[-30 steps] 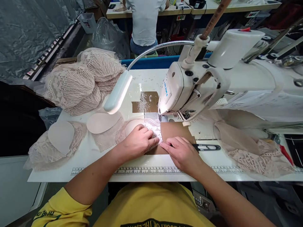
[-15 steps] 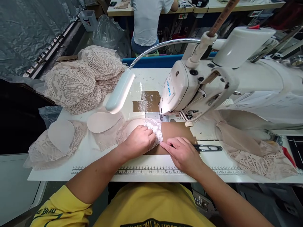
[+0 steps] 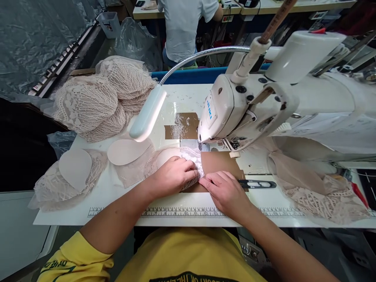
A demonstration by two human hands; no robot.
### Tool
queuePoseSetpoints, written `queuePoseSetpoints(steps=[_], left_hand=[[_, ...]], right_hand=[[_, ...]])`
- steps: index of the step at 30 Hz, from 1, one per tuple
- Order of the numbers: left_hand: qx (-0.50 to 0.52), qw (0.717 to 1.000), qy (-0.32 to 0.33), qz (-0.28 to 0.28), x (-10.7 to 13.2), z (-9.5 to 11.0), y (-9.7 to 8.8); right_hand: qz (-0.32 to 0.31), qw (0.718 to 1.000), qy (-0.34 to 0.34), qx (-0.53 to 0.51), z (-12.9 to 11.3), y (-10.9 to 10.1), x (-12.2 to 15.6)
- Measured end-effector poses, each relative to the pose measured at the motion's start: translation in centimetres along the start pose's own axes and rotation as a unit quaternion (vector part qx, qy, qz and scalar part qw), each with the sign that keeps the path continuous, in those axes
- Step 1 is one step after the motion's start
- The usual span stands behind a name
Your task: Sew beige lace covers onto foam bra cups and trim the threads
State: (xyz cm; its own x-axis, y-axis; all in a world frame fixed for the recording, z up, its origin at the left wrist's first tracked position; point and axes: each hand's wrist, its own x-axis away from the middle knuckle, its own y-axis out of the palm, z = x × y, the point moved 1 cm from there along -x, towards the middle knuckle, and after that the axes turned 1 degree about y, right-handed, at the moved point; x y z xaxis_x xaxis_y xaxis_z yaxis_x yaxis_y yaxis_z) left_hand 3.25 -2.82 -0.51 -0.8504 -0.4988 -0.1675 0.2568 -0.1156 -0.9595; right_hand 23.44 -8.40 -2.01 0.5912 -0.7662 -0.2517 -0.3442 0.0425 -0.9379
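Observation:
A pale lace-covered bra cup (image 3: 168,153) lies beside the sewing machine's needle area, its right edge beneath the presser foot. My left hand (image 3: 173,175) rests on the cup with its fingers curled and closed on the lace. At the cup's lower right edge, my right hand (image 3: 223,192) has thumb and forefinger pinched together on the lace. A black slotted tool (image 3: 260,184) sticks out to the right from under my right hand; its other end is hidden, and I cannot tell whether the palm grips it. The sewing machine (image 3: 223,105) stands over the work.
A lamp (image 3: 148,113) on a bendable neck hangs left of the needle. Lace pieces (image 3: 88,98) are piled at the back left; cup pads (image 3: 75,168) lie nearer. More lace fabric (image 3: 317,192) is at right. A printed ruler (image 3: 185,213) runs along the front edge. A person (image 3: 182,27) sits beyond.
My left hand's fingertips have shifted slightly right and down on the lace. The right hand's fingers have drawn closer together at the cup's edge.

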Motion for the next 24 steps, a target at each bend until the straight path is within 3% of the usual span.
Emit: queuePoseSetpoints(steps=[9,24], left_hand=[[-0.04,0.998,0.019,-0.049,0.05,-0.02,-0.42],[-0.061,0.997,0.037,-0.043,0.09,0.02,-0.07]], right_hand=[[-0.012,1.0,0.009,-0.017,0.19,0.13,0.42],[0.013,0.999,0.01,-0.036,0.53,-0.17,0.42]])
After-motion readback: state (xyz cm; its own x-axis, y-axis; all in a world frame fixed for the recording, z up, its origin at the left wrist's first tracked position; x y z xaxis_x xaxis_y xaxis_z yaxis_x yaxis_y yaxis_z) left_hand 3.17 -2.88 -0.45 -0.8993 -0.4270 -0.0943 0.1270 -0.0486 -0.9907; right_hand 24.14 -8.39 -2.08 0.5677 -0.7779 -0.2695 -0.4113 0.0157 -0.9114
